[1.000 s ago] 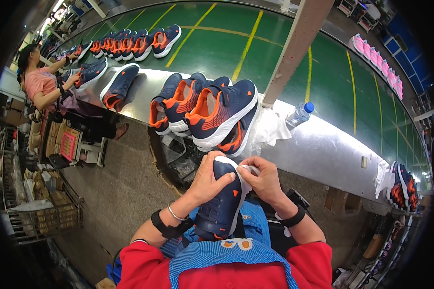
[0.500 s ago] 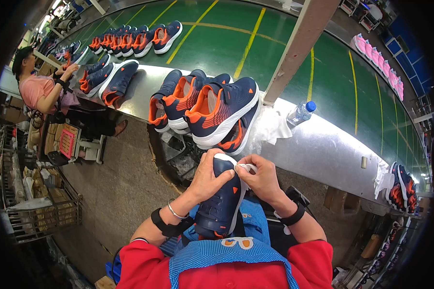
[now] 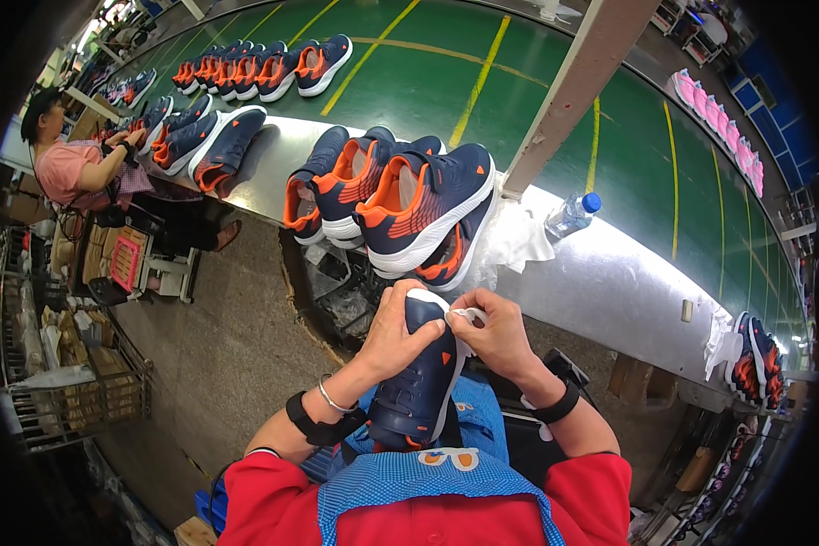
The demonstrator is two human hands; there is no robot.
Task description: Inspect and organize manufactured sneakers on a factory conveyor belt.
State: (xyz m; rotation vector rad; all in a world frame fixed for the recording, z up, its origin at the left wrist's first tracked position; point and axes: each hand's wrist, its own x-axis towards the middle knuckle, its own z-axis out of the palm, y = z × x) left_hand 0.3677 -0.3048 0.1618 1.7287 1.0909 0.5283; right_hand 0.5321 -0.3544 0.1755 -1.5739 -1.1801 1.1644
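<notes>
A navy sneaker (image 3: 409,400) with a white sole and small orange marks lies over my lap, its toe pointing away from me. My left hand (image 3: 389,338) grips it by the toe end, thumb across the upper. On the other side of the toe, my right hand (image 3: 498,338) pinches a small white cloth or tissue (image 3: 467,316) against the sole's edge. Just beyond my hands, several matching sneakers (image 3: 425,205) with orange linings are grouped on the metal bench edge, one resting on top of another.
Beside those sneakers lie crumpled white cloth (image 3: 514,232) and a blue-capped plastic bottle (image 3: 573,216). A green conveyor belt (image 3: 428,86) carries more sneakers, with a slanting post (image 3: 573,91) in front. Pink shoes (image 3: 719,123) stand far right. A co-worker (image 3: 77,164) sits at left.
My hands, the sneaker and the white cloth hold nearly the same pose. The whole view has shifted slightly. At the left, the co-worker's hands and the sneaker near them have moved a little.
</notes>
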